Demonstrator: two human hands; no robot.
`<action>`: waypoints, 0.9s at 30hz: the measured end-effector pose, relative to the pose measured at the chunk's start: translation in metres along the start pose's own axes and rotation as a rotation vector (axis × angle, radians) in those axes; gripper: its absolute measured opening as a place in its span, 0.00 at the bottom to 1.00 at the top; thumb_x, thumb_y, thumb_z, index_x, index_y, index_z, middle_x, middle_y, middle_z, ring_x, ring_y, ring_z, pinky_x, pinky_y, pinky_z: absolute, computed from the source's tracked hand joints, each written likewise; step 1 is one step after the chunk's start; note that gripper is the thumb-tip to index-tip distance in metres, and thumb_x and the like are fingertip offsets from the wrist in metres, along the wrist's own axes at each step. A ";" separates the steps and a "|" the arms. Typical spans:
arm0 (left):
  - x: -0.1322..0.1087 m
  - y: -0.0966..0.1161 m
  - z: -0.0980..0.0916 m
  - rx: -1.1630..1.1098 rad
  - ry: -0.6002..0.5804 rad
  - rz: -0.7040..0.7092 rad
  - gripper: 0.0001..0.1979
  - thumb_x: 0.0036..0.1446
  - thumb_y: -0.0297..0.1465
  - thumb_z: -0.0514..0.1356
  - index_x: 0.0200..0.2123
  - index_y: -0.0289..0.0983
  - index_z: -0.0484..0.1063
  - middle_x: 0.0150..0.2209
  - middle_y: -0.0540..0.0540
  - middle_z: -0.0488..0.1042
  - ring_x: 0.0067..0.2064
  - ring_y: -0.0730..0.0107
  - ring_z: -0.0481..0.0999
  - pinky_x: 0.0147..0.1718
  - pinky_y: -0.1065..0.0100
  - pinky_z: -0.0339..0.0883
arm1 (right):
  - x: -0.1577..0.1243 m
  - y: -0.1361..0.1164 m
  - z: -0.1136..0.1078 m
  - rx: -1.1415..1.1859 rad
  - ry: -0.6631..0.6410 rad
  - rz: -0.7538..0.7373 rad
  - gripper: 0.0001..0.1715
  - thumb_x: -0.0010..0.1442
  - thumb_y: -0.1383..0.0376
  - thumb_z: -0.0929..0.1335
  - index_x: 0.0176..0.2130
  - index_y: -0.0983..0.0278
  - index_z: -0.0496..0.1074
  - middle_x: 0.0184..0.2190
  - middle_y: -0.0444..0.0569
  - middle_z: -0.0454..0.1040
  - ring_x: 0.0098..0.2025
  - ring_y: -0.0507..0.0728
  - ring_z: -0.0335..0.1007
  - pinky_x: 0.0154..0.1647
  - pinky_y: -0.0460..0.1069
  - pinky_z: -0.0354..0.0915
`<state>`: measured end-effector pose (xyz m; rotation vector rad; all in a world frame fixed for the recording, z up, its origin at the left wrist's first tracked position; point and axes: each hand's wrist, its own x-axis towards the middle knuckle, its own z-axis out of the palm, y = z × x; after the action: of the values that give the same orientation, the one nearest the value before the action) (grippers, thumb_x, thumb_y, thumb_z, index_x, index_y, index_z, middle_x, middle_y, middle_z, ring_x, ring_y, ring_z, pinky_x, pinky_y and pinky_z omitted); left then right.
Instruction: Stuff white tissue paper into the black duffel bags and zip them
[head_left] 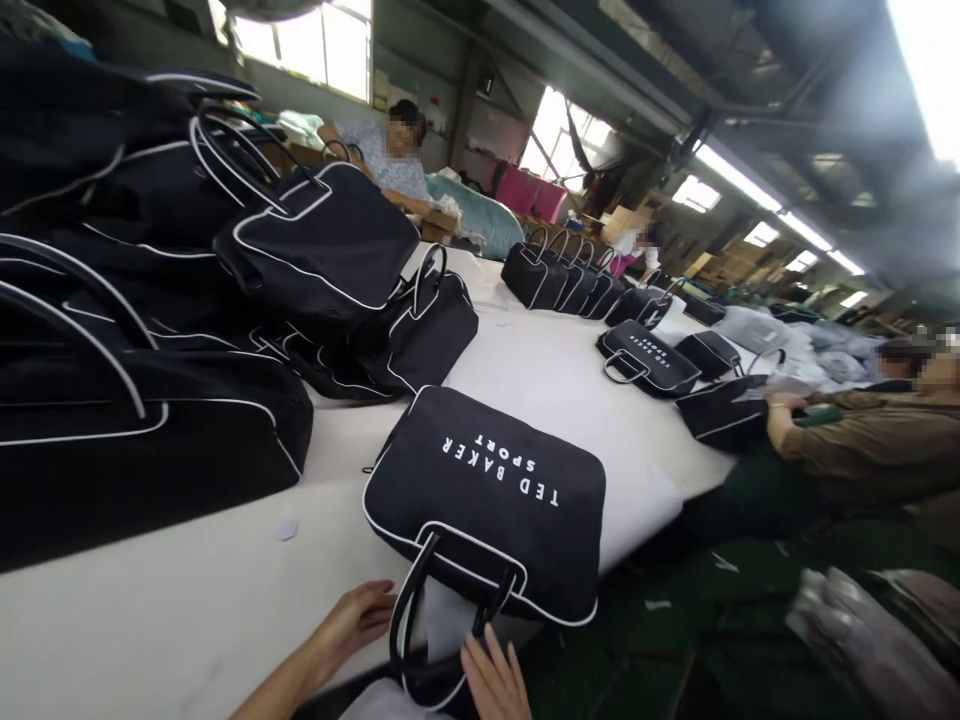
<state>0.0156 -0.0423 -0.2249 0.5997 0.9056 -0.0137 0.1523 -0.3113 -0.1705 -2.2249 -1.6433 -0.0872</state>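
Note:
A black bag (pixel 487 500) with white piping and the words TED BAKER SPORT lies flat on the white table (pixel 210 590) in front of me. Its looped handles (pixel 420 640) hang over the table's near edge. My left hand (pixel 352 620) rests on the table just left of the handles, fingers loosely curled and touching the strap. At the bottom of the view my right hand (pixel 495 685) lies on the lower part of the handles, fingers stretched out and close together.
A tall pile of the same black bags (pixel 150 300) fills the table's left side. More bags (pixel 562 275) stand in a row at the far end and lie at the right (pixel 649 358). A seated person (pixel 862 440) works at the right edge, another (pixel 390 150) sits far back.

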 end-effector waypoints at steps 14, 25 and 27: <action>-0.044 0.069 0.081 0.164 0.001 0.004 0.08 0.48 0.33 0.67 0.29 0.35 0.73 0.28 0.45 0.75 0.31 0.64 0.77 0.33 0.66 0.74 | 0.077 -0.023 -0.004 -0.121 0.008 -0.133 0.05 0.55 0.67 0.65 0.34 0.61 0.71 0.44 0.54 0.73 0.33 0.58 0.70 0.37 0.55 0.70; -0.183 0.256 0.159 0.509 -0.062 1.328 0.29 0.62 0.37 0.57 0.65 0.47 0.57 0.58 0.46 0.69 0.62 0.57 0.67 0.62 0.50 0.62 | 0.373 0.027 -0.277 1.605 0.415 0.853 0.17 0.57 0.84 0.61 0.25 0.66 0.61 0.19 0.38 0.59 0.20 0.45 0.54 0.25 0.39 0.64; -0.153 0.255 0.138 0.721 0.139 1.346 0.31 0.61 0.41 0.58 0.65 0.43 0.58 0.63 0.43 0.63 0.65 0.54 0.62 0.65 0.49 0.57 | 0.383 0.038 -0.272 1.651 0.330 0.896 0.17 0.60 0.84 0.59 0.26 0.66 0.61 0.21 0.39 0.60 0.20 0.44 0.56 0.25 0.39 0.66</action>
<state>0.0866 0.0672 0.0762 1.8079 0.4558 0.9524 0.3553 -0.0617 0.1746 -1.1865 -0.0668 0.7701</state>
